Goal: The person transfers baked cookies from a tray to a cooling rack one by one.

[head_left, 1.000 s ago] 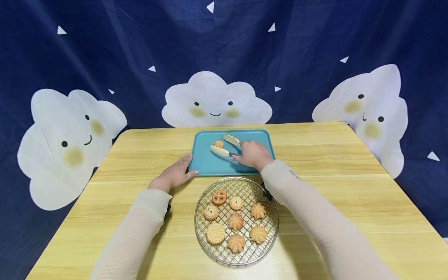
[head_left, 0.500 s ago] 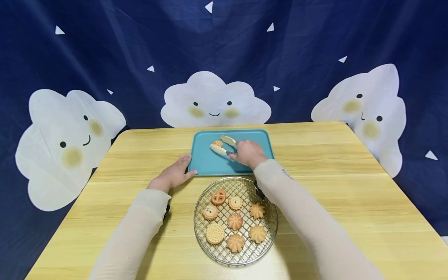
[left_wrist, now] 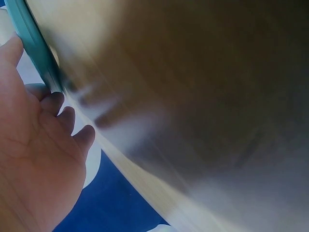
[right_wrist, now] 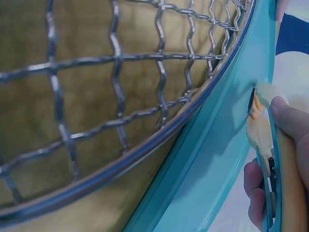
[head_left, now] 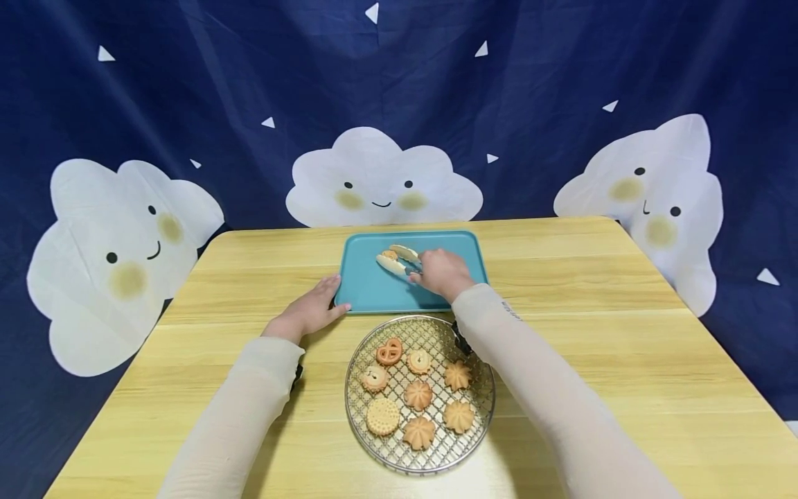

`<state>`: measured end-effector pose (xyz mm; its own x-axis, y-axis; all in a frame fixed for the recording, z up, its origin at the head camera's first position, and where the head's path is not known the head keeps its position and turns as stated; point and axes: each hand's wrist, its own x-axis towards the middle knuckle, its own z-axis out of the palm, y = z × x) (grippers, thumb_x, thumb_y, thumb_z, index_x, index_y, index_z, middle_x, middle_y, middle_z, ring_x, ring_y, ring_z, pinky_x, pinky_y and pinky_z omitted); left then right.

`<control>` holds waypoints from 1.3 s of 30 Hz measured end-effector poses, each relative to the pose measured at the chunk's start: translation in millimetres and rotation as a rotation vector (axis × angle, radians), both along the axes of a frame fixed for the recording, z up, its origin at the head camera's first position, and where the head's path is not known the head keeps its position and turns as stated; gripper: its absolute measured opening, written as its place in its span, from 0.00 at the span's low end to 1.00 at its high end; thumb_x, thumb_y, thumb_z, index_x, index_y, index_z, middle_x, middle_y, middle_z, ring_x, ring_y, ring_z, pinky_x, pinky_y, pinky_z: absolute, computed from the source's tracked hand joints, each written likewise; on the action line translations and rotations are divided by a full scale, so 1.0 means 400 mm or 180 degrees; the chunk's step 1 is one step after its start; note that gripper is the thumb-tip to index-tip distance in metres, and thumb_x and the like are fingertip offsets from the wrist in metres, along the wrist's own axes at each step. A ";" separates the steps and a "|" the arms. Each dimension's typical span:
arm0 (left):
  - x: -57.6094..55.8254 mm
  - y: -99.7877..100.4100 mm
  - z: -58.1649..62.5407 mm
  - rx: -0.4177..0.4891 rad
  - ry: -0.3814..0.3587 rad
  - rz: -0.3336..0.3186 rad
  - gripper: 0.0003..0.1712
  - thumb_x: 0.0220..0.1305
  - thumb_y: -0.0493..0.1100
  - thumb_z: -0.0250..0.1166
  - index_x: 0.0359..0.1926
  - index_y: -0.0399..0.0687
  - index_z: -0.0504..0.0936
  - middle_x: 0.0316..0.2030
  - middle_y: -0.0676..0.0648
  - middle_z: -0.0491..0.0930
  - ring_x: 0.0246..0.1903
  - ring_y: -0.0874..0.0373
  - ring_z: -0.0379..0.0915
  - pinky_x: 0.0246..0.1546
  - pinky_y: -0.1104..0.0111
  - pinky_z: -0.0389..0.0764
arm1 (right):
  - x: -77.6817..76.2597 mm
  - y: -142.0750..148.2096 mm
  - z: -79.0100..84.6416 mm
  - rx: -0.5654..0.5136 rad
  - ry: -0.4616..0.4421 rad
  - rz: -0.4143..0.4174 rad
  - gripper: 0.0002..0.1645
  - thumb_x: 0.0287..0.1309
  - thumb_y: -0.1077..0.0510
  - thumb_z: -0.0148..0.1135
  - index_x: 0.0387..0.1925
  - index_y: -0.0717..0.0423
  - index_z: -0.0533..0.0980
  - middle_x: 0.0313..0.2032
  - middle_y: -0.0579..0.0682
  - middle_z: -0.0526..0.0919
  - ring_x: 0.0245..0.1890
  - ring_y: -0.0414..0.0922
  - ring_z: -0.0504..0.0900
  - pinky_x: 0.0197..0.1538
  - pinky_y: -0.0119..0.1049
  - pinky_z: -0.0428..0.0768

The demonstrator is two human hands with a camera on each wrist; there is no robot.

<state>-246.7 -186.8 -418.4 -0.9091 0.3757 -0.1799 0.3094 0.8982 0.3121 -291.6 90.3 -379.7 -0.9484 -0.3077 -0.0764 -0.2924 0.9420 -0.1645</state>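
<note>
My right hand (head_left: 443,273) grips a pair of tongs (head_left: 389,264) with cream-coloured tips over the blue tray (head_left: 374,294). Between the tips sits a small swirled cookie (head_left: 390,255), partly hidden by them. In the right wrist view the cookie (right_wrist: 257,107) shows orange between the tong tips, and the thumb lies along the tongs (right_wrist: 260,133). At the tray's front left corner my left hand (head_left: 309,310) rests with fingers extended, the thumb at the front edge. The left wrist view has this hand (left_wrist: 41,140) touching the tray rim (left_wrist: 36,43).
Nearer me, a round wire rack (head_left: 430,461) stands on the wooden table (head_left: 592,312). It carries a pretzel-shaped cookie (head_left: 389,352), a round dotted cookie (head_left: 383,416) and several others, such as a flower-shaped cookie (head_left: 419,433). A dark blue cloud-patterned curtain (head_left: 524,90) hangs behind the table.
The tongs have moved slightly left, and their tips have drawn closer together around the swirled cookie. My left hand stays at the tray corner.
</note>
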 end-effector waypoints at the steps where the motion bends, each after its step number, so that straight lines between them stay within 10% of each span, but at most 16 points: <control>1: 0.000 0.000 0.000 0.0003 0.0006 -0.0006 0.45 0.72 0.59 0.47 0.73 0.34 0.42 0.73 0.36 0.41 0.71 0.40 0.35 0.69 0.49 0.45 | 0.001 0.001 0.001 0.0000 0.0002 0.0009 0.28 0.60 0.38 0.59 0.50 0.54 0.78 0.37 0.50 0.81 0.36 0.49 0.79 0.38 0.44 0.79; 21: 0.000 -0.001 -0.001 0.0012 0.0010 0.0011 0.45 0.72 0.60 0.47 0.74 0.35 0.41 0.73 0.38 0.40 0.71 0.41 0.35 0.69 0.50 0.44 | 0.019 0.069 -0.009 -0.0250 0.0196 0.0248 0.37 0.62 0.37 0.56 0.67 0.51 0.67 0.53 0.56 0.80 0.47 0.56 0.80 0.45 0.49 0.80; 39: 0.003 0.001 0.002 0.0015 0.0035 -0.0020 0.44 0.72 0.58 0.48 0.73 0.33 0.43 0.73 0.36 0.42 0.71 0.40 0.36 0.69 0.50 0.45 | 0.061 0.177 -0.039 -0.0756 0.0766 0.0980 0.37 0.60 0.39 0.61 0.64 0.55 0.70 0.56 0.57 0.78 0.48 0.54 0.80 0.51 0.50 0.78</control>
<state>-245.6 -186.4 -417.5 -0.9086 0.3823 -0.1680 0.3186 0.8948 0.3129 -267.1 160.9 -395.5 -0.7922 -0.5604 0.2417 -0.6092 0.7497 -0.2584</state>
